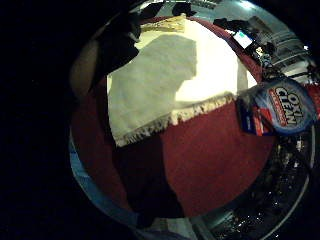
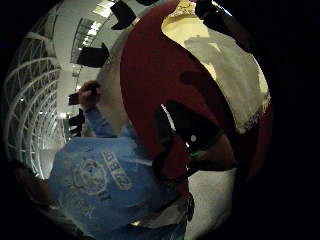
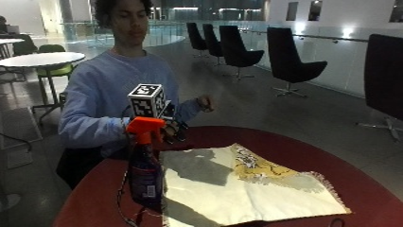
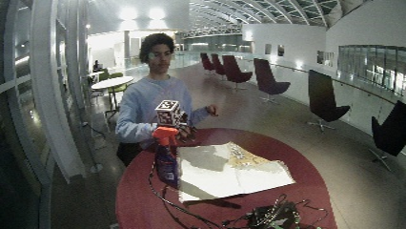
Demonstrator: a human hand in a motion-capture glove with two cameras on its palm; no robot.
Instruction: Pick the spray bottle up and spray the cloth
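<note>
A dark spray bottle (image 3: 146,175) (image 4: 166,164) with an orange trigger head stands upright on the round red table (image 3: 283,142), touching the left edge of the cloth. The cream cloth (image 3: 252,189) (image 4: 228,174), with a yellow patterned patch and fringed ends, lies flat. My gloved right hand (image 3: 173,131) (image 4: 184,130) hovers palm down just behind the bottle's head, its fingers hanging relaxed and holding nothing. Both palm views look down on the cloth (image 1: 165,80) (image 2: 225,60), and one shows the bottle's label (image 1: 280,107) off to one side, standing on the red table (image 1: 210,160).
The person's bare left hand (image 3: 205,103) is raised above the table's far edge. Cables and a small device (image 4: 266,214) lie at the near edge. Black chairs (image 3: 290,61) and a white round table (image 3: 38,59) stand well behind.
</note>
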